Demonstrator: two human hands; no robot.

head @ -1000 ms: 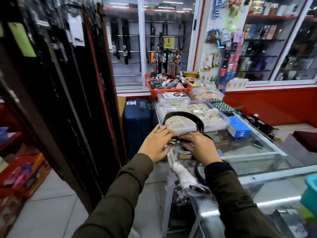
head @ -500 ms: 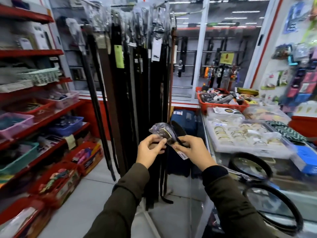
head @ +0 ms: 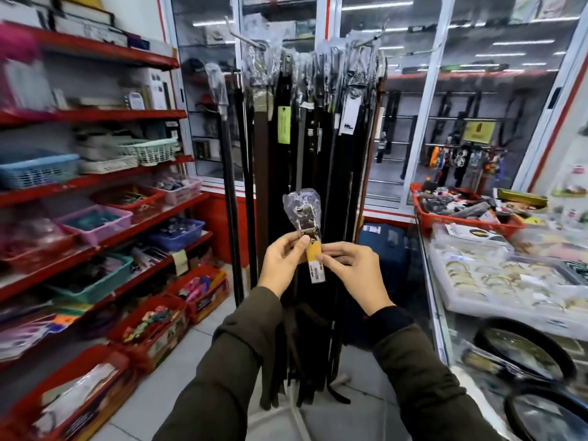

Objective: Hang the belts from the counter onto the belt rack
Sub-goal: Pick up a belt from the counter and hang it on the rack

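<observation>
I hold a black belt upright by its plastic-wrapped buckle (head: 301,209), which carries a yellow tag and a white barcode label. My left hand (head: 284,263) pinches it just below the buckle; my right hand (head: 350,269) pinches the tag from the right. The strap hangs down between my arms and blends into the dark belts behind. Straight ahead stands the belt rack (head: 315,128), its top hooks crowded with hanging black and brown belts. Two coiled black belts (head: 521,354) (head: 547,412) lie on the glass counter (head: 445,342) at lower right.
Red shelves (head: 95,179) with baskets and boxes line the left side. On the counter sit a white tray of bangles (head: 496,281) and a red basket (head: 461,214). A blue suitcase (head: 381,249) stands behind the rack. Tiled floor lies between shelves and rack.
I lifted a belt off the counter and turned left to face the rack. The buckle end has risen and now points up, with the tag between my fingers.
</observation>
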